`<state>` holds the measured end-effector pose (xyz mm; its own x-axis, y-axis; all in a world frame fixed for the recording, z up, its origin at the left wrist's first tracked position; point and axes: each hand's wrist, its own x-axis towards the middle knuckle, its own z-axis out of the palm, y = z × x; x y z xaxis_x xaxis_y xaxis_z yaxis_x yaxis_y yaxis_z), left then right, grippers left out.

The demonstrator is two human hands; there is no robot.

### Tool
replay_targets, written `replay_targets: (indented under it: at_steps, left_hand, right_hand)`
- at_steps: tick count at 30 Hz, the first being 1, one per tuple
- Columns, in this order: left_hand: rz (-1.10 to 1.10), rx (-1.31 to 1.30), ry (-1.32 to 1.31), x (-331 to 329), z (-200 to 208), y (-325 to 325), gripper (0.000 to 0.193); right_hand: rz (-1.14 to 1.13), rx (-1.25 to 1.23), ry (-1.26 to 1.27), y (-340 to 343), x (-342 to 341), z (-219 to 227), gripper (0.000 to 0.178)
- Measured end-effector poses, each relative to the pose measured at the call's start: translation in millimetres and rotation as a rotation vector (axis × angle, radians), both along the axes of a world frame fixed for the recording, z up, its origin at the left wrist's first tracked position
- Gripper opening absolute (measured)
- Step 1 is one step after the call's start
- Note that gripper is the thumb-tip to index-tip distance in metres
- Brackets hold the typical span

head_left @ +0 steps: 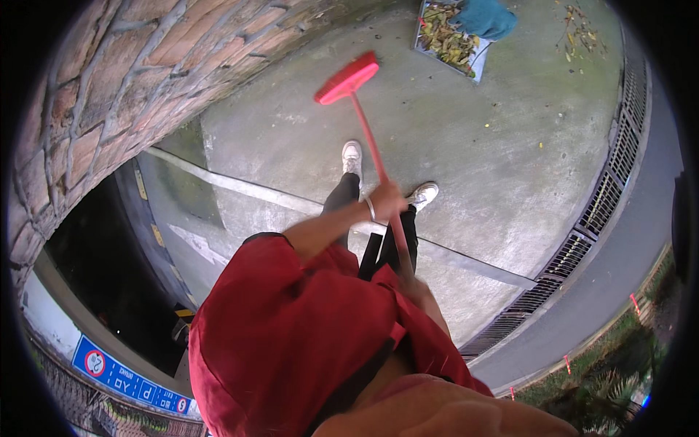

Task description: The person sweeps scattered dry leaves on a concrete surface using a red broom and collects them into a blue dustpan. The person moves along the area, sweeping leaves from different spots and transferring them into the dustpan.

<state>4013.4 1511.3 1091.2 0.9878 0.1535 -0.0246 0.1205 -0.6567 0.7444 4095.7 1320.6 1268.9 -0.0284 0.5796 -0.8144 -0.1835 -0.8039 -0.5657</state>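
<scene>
So both hands are wrapped round the red broom (348, 80): left hand (386, 200) higher, right hand (416, 290) lower. Up ahead, a grey dustpan (477, 64) full of dead leaves (448, 38).

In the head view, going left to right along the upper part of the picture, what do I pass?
Curved brick wall → red broom head with bristles → grey dustpan full of dry leaves → scattered leaves on the concrete → long metal drain grate.
</scene>
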Motion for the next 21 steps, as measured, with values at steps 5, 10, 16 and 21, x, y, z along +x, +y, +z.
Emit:
replay_targets:
  at_steps: [5, 10, 16, 21]
  left_hand:
    - [0.098, -0.143, -0.247, 14.4, 62.8, -49.3, 0.009]
    - [0.056, 0.234, 0.042, 32.9, 7.8, 78.0, 0.014]
    - [-0.265, 0.065, 0.096, 60.8, 12.8, -11.8, 0.014]
    - [0.016, -0.147, -0.237, 44.4, 56.0, -77.3, 0.013]
  right_hand:
    - [0.209, -0.107, -0.306, -9.7, 30.0, 76.9, 0.019]
    - [-0.488, -0.196, 0.405, 84.6, 33.2, 22.2, 0.007]
    - [-0.575, -0.521, 0.281, -17.5, 18.7, 26.7, 0.015]
    - [-0.319, -0.306, 0.139, -52.5, 35.7, 79.5, 0.016]
